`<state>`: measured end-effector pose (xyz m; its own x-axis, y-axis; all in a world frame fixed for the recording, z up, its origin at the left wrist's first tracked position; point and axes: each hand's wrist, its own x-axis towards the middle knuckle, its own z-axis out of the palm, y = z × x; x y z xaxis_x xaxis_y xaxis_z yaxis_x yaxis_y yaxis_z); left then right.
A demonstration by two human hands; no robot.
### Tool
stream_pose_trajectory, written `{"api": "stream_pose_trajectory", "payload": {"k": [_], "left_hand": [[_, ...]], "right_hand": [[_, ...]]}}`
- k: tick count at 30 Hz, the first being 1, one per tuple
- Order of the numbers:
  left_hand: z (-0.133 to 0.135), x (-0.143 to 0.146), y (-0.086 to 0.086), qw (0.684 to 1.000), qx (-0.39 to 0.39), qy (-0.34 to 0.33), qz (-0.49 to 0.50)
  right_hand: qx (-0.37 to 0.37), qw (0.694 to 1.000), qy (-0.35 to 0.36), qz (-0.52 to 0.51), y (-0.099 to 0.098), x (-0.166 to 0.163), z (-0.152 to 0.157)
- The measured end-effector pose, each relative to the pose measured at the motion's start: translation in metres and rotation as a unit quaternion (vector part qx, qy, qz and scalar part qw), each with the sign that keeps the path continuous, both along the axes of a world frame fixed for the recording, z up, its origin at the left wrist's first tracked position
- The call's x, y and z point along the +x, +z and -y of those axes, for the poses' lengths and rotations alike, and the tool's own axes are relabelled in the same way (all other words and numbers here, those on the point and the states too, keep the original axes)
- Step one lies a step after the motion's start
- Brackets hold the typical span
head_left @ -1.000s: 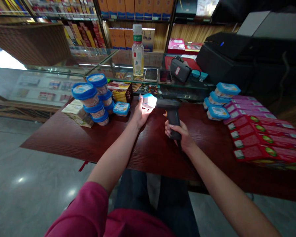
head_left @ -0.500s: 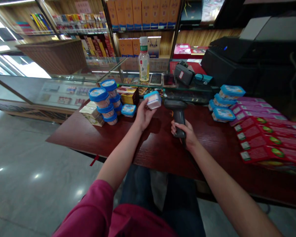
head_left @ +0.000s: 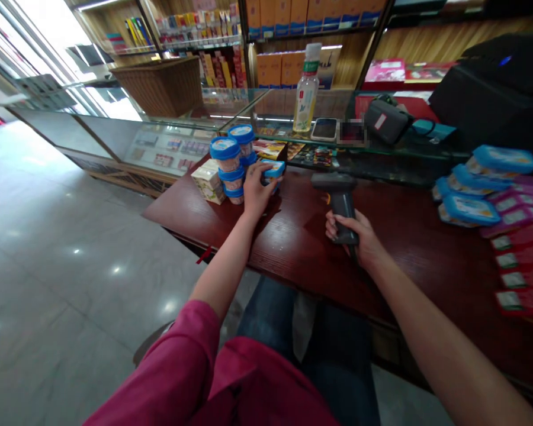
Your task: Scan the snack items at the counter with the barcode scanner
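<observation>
My left hand (head_left: 256, 190) is closed on a small blue-lidded tub (head_left: 273, 169), holding it low beside two stacks of round blue-lidded cups (head_left: 231, 161) at the far left of the dark red table (head_left: 293, 248). My right hand (head_left: 354, 236) grips the handle of a black barcode scanner (head_left: 339, 200), whose head points away from me toward the glass counter. The scanner stands well to the right of the tub.
A small patterned carton (head_left: 209, 181) sits left of the cup stacks. More blue-lidded tubs (head_left: 475, 186) and red and pink packets (head_left: 522, 254) lie at the right. On the glass counter (head_left: 266, 115) behind stand a bottle (head_left: 305, 94), a phone (head_left: 324, 128) and a black pouch (head_left: 386, 121).
My left hand has carried the tub away from the scanner's head, left and down, to the stacks of cups. The camera has swung left. My right hand still holds the scanner.
</observation>
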<state>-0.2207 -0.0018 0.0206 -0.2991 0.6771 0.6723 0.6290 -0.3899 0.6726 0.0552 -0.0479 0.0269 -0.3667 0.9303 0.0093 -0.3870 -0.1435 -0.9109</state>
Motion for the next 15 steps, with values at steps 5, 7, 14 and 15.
{"api": "stream_pose_trajectory", "payload": {"k": [5,7,14,15], "left_hand": [[-0.003,-0.003,-0.008,0.999,-0.017,0.000,-0.039],[0.002,-0.004,-0.009,0.996,-0.025,0.003,-0.081],[0.021,0.001,0.002,0.979,-0.054,0.077,-0.180],[0.023,0.002,0.005,0.977,-0.059,0.084,-0.186]], "right_hand": [[0.006,0.999,0.043,0.015,0.003,-0.025,0.005],[0.011,0.999,0.041,0.018,0.004,-0.027,0.006],[0.013,1.000,0.011,0.019,0.003,-0.011,0.009],[0.021,1.000,0.006,0.020,0.002,-0.009,0.008]]}}
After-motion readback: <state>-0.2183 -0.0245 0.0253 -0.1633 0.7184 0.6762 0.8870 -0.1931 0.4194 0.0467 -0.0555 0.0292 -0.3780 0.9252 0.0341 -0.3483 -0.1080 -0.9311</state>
